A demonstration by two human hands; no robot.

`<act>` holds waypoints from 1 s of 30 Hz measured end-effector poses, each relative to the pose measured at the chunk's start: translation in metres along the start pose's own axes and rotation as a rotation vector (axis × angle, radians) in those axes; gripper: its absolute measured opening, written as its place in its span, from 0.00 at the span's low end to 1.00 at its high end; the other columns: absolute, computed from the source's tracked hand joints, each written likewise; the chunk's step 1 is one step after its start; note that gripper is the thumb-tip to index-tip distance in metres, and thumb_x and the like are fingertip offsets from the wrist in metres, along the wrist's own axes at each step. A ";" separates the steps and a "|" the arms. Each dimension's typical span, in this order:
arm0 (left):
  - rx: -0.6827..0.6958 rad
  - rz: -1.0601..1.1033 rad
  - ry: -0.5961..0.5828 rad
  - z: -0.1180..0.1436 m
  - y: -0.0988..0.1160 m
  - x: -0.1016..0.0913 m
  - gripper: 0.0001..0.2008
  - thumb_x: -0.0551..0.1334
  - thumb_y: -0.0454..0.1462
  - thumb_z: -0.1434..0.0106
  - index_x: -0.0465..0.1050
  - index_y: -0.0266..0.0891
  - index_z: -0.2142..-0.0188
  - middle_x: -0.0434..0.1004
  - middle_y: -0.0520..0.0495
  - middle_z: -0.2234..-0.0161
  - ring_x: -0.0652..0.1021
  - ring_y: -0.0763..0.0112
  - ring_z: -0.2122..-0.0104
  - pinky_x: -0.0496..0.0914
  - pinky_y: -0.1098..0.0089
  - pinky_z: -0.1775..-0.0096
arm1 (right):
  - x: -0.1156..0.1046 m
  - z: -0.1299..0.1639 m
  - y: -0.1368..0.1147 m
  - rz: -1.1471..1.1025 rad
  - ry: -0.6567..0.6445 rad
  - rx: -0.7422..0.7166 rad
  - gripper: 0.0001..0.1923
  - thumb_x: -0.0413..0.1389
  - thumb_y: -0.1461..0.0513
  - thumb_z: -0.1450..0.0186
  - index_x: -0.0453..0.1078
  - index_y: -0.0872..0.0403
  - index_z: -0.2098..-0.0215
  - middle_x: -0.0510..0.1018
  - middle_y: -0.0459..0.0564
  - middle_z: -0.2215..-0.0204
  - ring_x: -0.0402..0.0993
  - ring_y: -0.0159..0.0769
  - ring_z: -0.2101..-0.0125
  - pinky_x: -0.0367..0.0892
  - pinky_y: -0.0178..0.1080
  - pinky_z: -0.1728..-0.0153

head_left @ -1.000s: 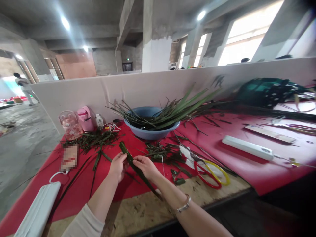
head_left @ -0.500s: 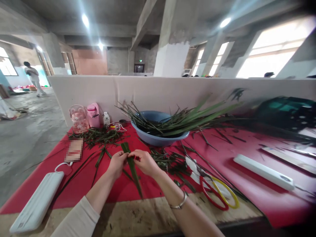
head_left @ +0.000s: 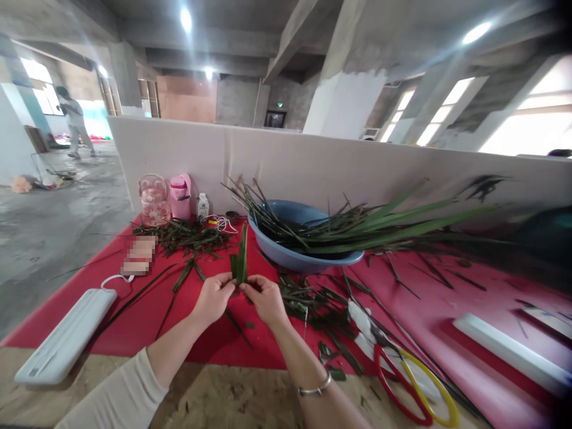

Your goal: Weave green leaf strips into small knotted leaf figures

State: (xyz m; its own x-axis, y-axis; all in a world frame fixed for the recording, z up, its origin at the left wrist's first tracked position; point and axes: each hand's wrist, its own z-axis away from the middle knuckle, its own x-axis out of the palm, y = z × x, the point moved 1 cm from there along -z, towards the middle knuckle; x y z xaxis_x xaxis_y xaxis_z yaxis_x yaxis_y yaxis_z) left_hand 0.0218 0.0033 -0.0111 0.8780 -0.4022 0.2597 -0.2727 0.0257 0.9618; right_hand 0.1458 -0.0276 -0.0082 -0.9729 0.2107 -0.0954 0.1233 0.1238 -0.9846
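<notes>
Over the red tabletop, my left hand (head_left: 216, 296) and my right hand (head_left: 263, 298) pinch a folded green leaf strip (head_left: 242, 256) between thumbs and fingers. The strip's ends point up and away from me, and its lower part is hidden by my fingertips. Just beyond my hands stands a blue basin (head_left: 286, 253) with many long green leaves (head_left: 357, 229) lying across it. Cut leaf pieces (head_left: 313, 301) are scattered to the right of my right hand. Scissors with red and yellow handles (head_left: 404, 366) lie near the front edge, on white paper.
A white power bank (head_left: 67, 339) lies at left, cabled to a phone (head_left: 140, 255). Behind it are a leaf pile (head_left: 183, 235), a pink cup (head_left: 154, 199), a pink bottle (head_left: 180, 196) and a small white bottle (head_left: 202, 205). A white partition (head_left: 286, 158) closes the back. A person (head_left: 77, 122) stands far left.
The leaf strip's long end, which hung down toward me, now points up and away, folded over. Both hands stay pinched on it. The view has turned slightly right.
</notes>
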 end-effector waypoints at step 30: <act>0.023 -0.098 -0.017 0.010 -0.002 0.005 0.10 0.62 0.42 0.50 0.72 0.36 0.75 0.73 0.49 0.81 0.72 0.72 0.79 0.66 0.74 0.74 | 0.012 -0.001 0.011 -0.308 0.063 0.170 0.20 0.59 0.49 0.54 0.55 0.53 0.79 0.57 0.34 0.92 0.48 0.21 0.91 0.42 0.28 0.90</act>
State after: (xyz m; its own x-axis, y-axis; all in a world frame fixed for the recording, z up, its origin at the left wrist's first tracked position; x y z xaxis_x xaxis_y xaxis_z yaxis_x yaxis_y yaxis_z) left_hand 0.0232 -0.0078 -0.0120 0.8941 -0.4172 0.1627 -0.1948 -0.0351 0.9802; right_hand 0.1356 -0.0229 -0.0199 -0.9448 0.2483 0.2139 -0.2134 0.0289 -0.9765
